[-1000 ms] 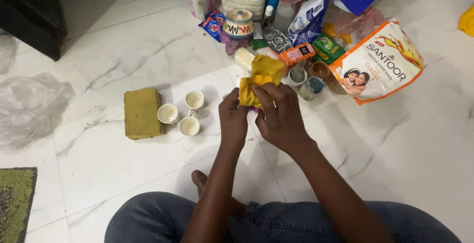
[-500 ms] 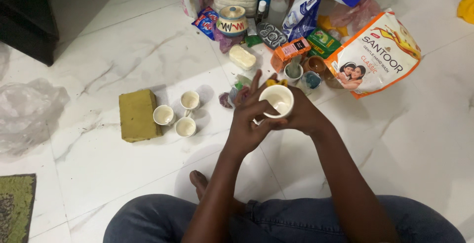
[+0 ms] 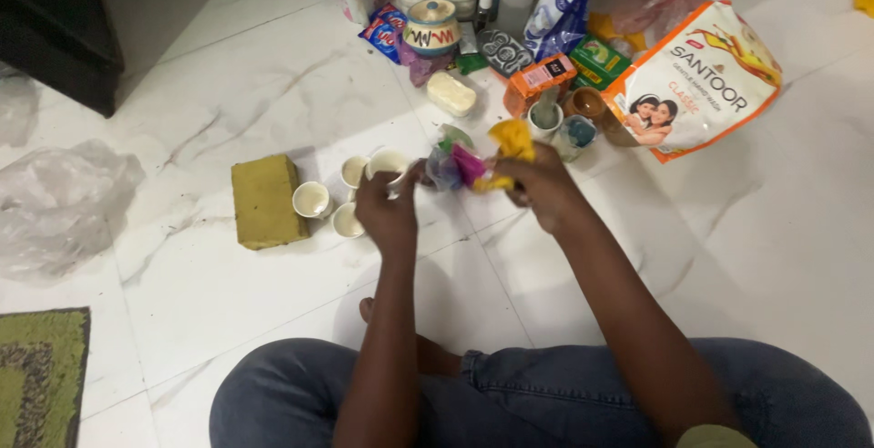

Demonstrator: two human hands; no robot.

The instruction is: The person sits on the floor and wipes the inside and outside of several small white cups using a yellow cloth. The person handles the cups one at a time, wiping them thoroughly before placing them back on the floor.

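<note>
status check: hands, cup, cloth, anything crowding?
Left hand holds white cup beside three cups. Right hand grips yellow cloth. Packets crowd behind.

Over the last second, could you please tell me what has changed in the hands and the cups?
The left hand has carried the white cup leftward, down beside the three cups on the floor. The right hand kept the yellow cloth, now bunched with coloured wrappers. The olive block and the groceries behind have not moved.
</note>
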